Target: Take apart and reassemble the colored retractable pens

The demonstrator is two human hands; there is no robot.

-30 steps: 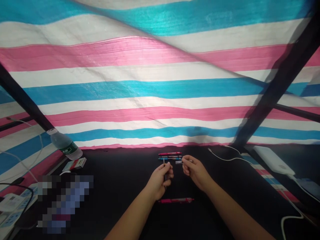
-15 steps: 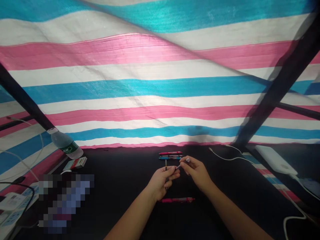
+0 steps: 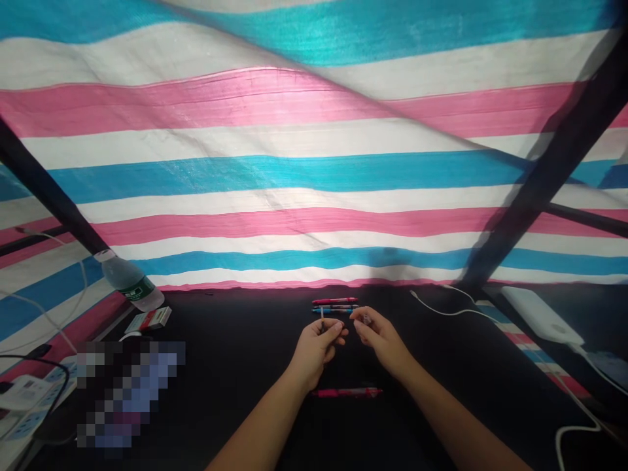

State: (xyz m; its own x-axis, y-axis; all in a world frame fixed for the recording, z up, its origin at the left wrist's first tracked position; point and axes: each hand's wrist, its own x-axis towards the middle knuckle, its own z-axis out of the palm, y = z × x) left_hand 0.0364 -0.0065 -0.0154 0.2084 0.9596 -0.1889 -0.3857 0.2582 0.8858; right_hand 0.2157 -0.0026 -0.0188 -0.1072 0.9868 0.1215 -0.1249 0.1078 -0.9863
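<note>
My left hand (image 3: 313,353) is closed around a slim pen refill (image 3: 322,314); its pale end sticks up above the fingers and the rest is mostly covered. Thumb and fingertips of that hand are pinched together towards the right. Just across a small gap, my right hand (image 3: 383,337) is closed on a small clear pen part (image 3: 366,319), which is partly hidden by the fingers. Beyond both hands lie a red pen (image 3: 335,301) and a blue pen (image 3: 333,311), with another thin pen between them. Nearer to me, a pink-red pen (image 3: 347,392) rests crosswise on the black tabletop (image 3: 235,366).
At the left are a water bottle (image 3: 130,281), a small box (image 3: 148,319) and a power strip (image 3: 29,415) with cables. A white power bank (image 3: 542,315) with a white cable (image 3: 579,428) lies to the right. Striped sheeting (image 3: 294,173) hangs behind the table.
My hands have come slightly apart; the thin grey piece that spanned them no longer shows between them. The refill in my left hand has shifted a little left and pokes up less.
</note>
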